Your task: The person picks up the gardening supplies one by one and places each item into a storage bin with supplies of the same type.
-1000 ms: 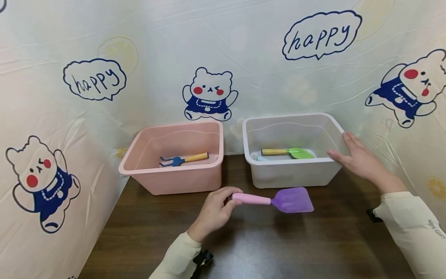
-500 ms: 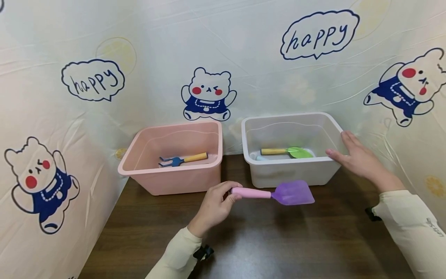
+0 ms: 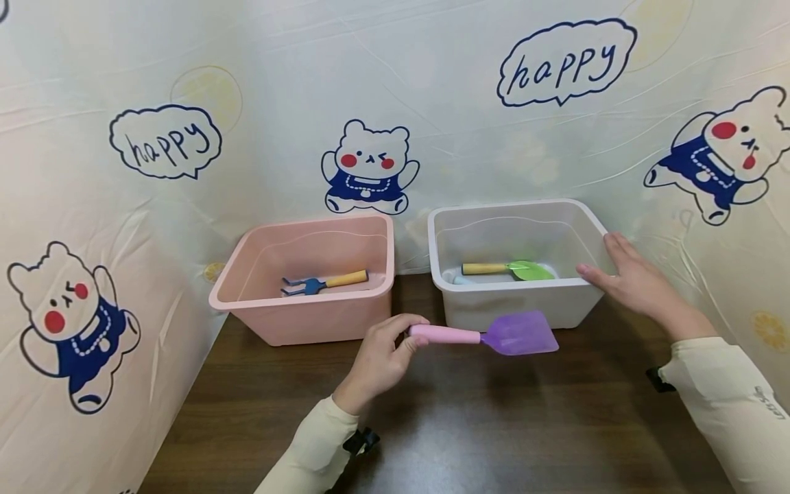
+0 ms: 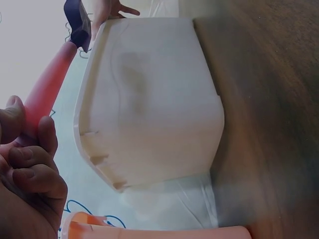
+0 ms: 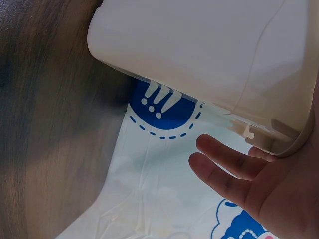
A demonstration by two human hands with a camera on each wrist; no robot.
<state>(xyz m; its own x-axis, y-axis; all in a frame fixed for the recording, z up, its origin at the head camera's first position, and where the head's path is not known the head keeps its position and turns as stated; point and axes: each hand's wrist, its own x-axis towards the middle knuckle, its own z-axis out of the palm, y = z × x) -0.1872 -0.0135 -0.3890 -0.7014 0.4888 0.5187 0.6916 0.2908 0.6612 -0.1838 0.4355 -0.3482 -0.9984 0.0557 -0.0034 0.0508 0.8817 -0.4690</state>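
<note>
My left hand (image 3: 379, 360) pinches the pink handle of a toy shovel (image 3: 521, 333) with a flat purple blade. The shovel is in the air, its blade pointing right, in front of a light grey bin (image 3: 500, 305). Thumb and fingertips meet at the handle's end in the left wrist view, where the shovel (image 4: 47, 87) slants upward. On the bin's right front corner rests my right hand (image 3: 642, 281), thumb over the rim. In the right wrist view its fingers (image 5: 227, 172) stretch out loosely outside the bin wall.
Inside the grey bin lie a green trowel (image 3: 531, 270) with a yellow handle and a partly hidden light blue thing (image 3: 461, 280). The pink bin (image 3: 327, 319) at left holds a blue hand fork (image 3: 313, 285). A printed cloth (image 3: 271, 89) hangs behind the dark wooden table (image 3: 494, 432).
My left hand has risen slightly with the shovel, and the purple blade now appears higher, overlapping the grey bin's front. My right hand has stayed at the bin's corner.
</note>
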